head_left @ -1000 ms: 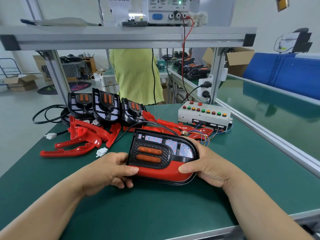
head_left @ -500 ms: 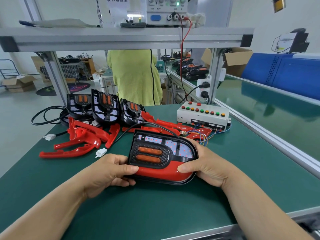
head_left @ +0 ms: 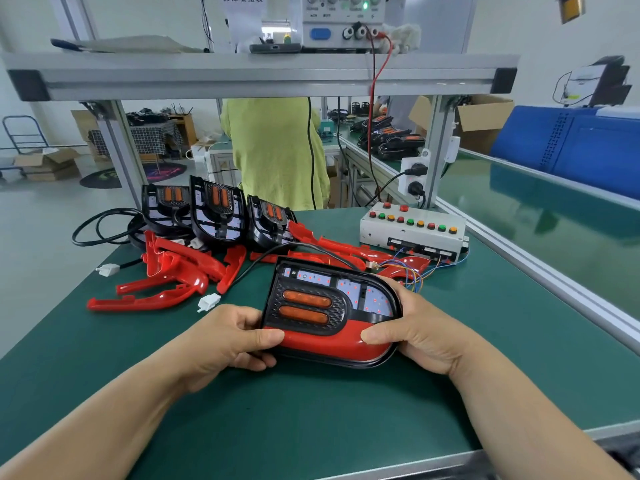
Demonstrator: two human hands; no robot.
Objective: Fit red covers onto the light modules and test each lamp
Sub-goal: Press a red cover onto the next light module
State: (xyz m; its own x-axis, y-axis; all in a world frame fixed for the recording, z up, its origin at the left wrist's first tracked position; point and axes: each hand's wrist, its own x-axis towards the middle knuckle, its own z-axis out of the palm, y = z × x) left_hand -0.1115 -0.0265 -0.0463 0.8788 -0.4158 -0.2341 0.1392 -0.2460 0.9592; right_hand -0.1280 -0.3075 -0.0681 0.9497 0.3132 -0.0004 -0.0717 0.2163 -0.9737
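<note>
Now each grip, left hand [head_left: 228, 337] and right hand [head_left: 412, 330], closes round one light module [head_left: 329, 306], near centre on the table [head_left: 311, 417]; its red cover [head_left: 322, 344] looks fitted, LEDs [head_left: 375, 301] glowing. Three bare modules [head_left: 218, 209] and loose covers [head_left: 166, 271] wait far left.

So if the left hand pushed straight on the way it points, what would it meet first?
The light module it grips: the left hand points rightward into its left end. Beyond that, probably the right hand.

Bench surroundings.
Green mat [head_left: 311, 410] covers bench; person in yellow-green top [head_left: 273, 150] beyond aluminium shelf frame [head_left: 242, 77]; open cardboard box [head_left: 485, 119] right rear, blue crates [head_left: 571, 143] beside it.
</note>
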